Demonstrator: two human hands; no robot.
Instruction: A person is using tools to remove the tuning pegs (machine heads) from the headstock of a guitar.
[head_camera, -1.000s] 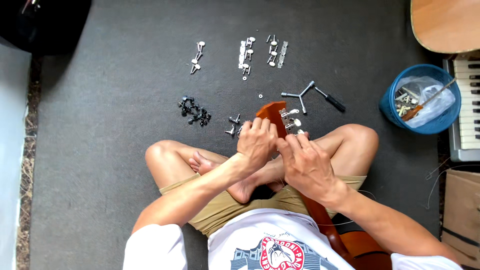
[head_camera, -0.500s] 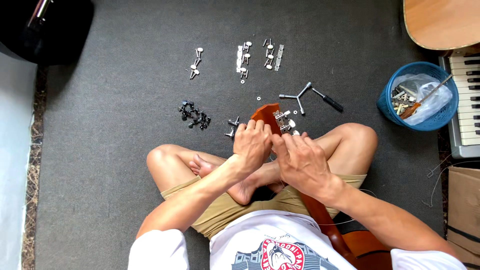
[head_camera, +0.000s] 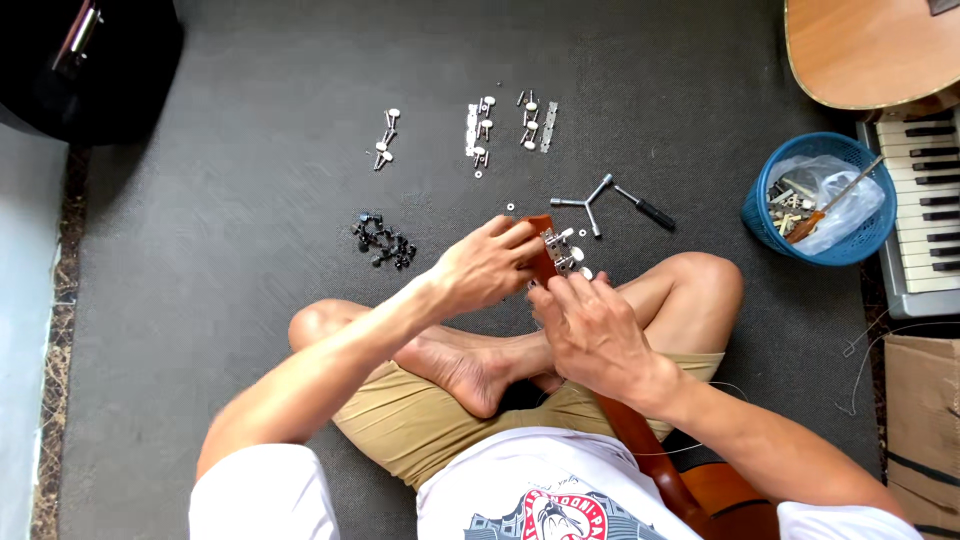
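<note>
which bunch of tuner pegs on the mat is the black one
The black tuner pegs lie left of the left hand; the silver sets farther up the mat have white knobs.

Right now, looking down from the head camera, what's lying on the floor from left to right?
Black case → small white-knobbed pegs → pile of black pegs → three-armed wrench → blue basket → keyboard.

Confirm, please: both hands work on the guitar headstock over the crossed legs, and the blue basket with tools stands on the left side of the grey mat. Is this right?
Not quite. The head view shows the blue basket on the right side of the grey mat, beside the keyboard. The rest is right: the left hand and right hand work on the guitar headstock.
</note>
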